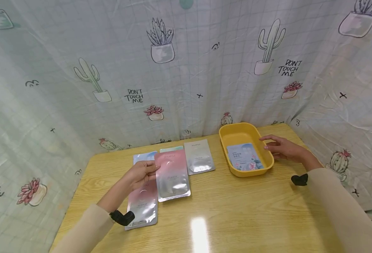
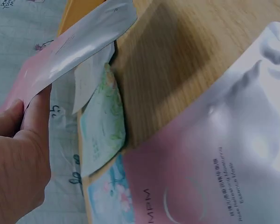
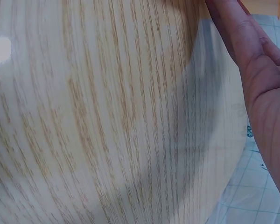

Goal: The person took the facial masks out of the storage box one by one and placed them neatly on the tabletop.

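In the head view, my left hand (image 1: 143,173) pinches the edge of a pink-and-silver sheet mask packet (image 1: 172,175). The left wrist view shows that packet (image 2: 79,49) raised above the table, between thumb and fingers. Below the hand lies another pink packet (image 1: 143,207), partly over a blue packet (image 1: 144,156). Behind the held packet, a green packet (image 1: 171,149) is mostly hidden, and a white-and-silver one (image 1: 200,158) lies beside it. My right hand (image 1: 284,149) touches the right rim of a yellow tray (image 1: 241,128) with loosely extended fingers. Inside lies a blue floral packet (image 1: 245,157).
The wooden table (image 1: 236,211) carries the packets and the tray. A curtain (image 1: 186,77) printed with cacti hangs along its back and sides. Black straps (image 1: 122,218) sit at both wrists.
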A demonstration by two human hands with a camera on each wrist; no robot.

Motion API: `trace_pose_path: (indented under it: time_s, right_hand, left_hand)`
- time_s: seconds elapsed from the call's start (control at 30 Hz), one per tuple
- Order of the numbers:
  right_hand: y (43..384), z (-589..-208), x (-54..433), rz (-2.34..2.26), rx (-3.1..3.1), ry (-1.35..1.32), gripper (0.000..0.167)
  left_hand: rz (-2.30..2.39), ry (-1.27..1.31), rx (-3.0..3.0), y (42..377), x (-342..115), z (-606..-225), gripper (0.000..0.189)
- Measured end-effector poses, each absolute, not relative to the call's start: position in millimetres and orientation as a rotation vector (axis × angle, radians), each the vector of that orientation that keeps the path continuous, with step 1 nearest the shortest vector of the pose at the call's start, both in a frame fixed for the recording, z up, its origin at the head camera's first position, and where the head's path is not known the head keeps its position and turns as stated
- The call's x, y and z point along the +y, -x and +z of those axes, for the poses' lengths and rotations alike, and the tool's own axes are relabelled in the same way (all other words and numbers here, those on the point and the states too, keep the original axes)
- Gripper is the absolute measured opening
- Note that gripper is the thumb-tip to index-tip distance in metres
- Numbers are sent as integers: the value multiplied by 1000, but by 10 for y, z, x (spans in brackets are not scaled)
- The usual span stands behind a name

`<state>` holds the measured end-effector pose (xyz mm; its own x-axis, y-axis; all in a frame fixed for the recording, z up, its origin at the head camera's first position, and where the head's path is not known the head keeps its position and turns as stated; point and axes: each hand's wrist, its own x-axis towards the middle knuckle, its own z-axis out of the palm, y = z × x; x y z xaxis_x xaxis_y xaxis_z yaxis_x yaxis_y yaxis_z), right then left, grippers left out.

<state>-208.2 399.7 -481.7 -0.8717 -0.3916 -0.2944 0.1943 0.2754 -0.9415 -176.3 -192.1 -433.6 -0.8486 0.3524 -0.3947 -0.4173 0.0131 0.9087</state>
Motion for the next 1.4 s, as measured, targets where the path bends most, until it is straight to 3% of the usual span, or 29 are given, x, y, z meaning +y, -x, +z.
trace_pose_path:
  time_s: [0.2, 0.63, 1.2, 1.4]
  right_hand:
    - [2080, -4805, 3992, -1625, 2094, 167, 56]
    - [2095, -4809, 3963, -1620, 2098, 163, 57]
    - [2091, -4832, 3975, -1607, 2095, 174, 56]
    - [2095, -4831, 3980, -1617, 2087, 176, 56]
  left_hand:
    - [1881, 88, 1657, 1701, -1951, -4605, 19]
    - [1787, 182, 1619, 1592, -2017, -4967, 13]
    - [1769, 177, 1714, 1492, -2025, -4994, 9]
    - [1732, 173, 1778, 1476, -2036, -4932, 15]
